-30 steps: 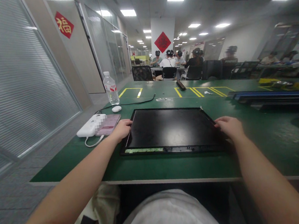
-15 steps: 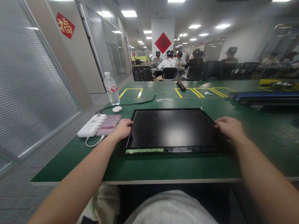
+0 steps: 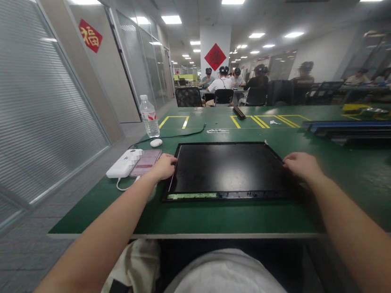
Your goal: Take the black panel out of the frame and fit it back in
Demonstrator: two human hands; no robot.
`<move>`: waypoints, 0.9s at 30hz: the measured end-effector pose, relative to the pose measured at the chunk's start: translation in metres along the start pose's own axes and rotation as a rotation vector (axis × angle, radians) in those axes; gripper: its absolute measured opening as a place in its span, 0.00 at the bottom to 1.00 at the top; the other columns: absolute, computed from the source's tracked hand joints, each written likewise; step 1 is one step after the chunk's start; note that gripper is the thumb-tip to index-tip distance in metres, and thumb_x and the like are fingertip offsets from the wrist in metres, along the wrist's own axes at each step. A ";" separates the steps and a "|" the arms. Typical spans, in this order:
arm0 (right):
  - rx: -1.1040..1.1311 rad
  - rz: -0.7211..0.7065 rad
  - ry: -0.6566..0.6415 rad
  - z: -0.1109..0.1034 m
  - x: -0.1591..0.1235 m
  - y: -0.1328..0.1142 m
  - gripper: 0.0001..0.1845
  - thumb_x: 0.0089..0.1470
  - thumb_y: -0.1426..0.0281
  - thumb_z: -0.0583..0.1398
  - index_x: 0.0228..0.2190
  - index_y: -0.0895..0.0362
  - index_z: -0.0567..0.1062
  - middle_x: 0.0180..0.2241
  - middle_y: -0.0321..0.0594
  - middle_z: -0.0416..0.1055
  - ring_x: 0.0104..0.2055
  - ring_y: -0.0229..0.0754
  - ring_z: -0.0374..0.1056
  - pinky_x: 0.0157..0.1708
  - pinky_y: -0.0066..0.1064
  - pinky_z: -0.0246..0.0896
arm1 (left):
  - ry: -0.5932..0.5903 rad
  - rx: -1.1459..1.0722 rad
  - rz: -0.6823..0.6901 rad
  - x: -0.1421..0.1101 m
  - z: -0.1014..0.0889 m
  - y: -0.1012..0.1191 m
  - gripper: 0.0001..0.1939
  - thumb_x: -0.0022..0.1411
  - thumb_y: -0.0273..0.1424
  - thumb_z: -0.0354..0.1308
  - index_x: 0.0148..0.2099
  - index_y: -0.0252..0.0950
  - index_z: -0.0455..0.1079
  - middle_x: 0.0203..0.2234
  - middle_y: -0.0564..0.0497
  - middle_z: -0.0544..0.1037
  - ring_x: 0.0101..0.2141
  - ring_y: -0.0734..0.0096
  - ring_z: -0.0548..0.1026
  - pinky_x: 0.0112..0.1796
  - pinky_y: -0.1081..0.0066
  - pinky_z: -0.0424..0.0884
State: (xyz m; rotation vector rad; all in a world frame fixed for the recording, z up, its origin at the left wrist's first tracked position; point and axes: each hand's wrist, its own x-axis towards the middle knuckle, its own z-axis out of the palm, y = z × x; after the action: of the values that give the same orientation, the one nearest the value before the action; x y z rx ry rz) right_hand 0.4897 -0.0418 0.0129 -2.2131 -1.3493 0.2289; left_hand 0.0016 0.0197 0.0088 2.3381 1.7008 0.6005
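Observation:
A black display panel [image 3: 227, 166] lies face up on the green table [image 3: 240, 219] in front of me. Along its near edge runs a strip of green circuit board [image 3: 192, 196]. My left hand [image 3: 164, 166] grips the panel's left edge, its fingers closed at the rim. At the opposite side my right hand [image 3: 303, 166] pinches the right edge between thumb and fingers. The undersides of both grips are hidden.
Left of the panel are a white power bank [image 3: 123, 164] with a cable, a phone [image 3: 147, 162], a white earphone case [image 3: 156, 142] and a water bottle [image 3: 149, 117]. Dark blue-edged panels [image 3: 364, 128] lie at the right. People [image 3: 221, 82] sit farther back.
The whole view has shifted slightly, so everything appears a little further right. Both hands keep their hold on the display panel, which shows no clear movement on the table.

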 end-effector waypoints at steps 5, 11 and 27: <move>0.008 -0.018 -0.022 -0.002 0.003 0.001 0.12 0.42 0.69 0.61 0.30 0.56 0.82 0.24 0.43 0.77 0.20 0.41 0.68 0.24 0.32 0.64 | -0.003 -0.055 0.006 0.001 -0.004 0.002 0.19 0.44 0.29 0.55 0.37 0.38 0.83 0.43 0.44 0.82 0.52 0.49 0.73 0.56 0.64 0.66; -0.084 0.027 -0.067 -0.007 0.003 -0.013 0.10 0.43 0.69 0.60 0.29 0.55 0.81 0.25 0.45 0.77 0.22 0.45 0.70 0.27 0.36 0.66 | -0.066 0.012 0.030 0.002 -0.008 0.003 0.19 0.46 0.29 0.54 0.38 0.37 0.83 0.44 0.43 0.82 0.52 0.50 0.74 0.56 0.64 0.66; 0.112 0.020 0.074 -0.001 -0.016 -0.005 0.13 0.46 0.69 0.58 0.32 0.55 0.81 0.30 0.42 0.80 0.31 0.45 0.72 0.30 0.32 0.64 | 0.060 -0.013 -0.003 -0.008 0.015 -0.011 0.23 0.56 0.30 0.50 0.51 0.34 0.77 0.50 0.42 0.72 0.56 0.55 0.69 0.61 0.60 0.61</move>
State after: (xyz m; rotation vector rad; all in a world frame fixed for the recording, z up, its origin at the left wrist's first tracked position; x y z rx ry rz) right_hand 0.4786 -0.0544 0.0143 -2.1224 -1.2448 0.2218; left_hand -0.0035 0.0166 -0.0111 2.3304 1.7203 0.6864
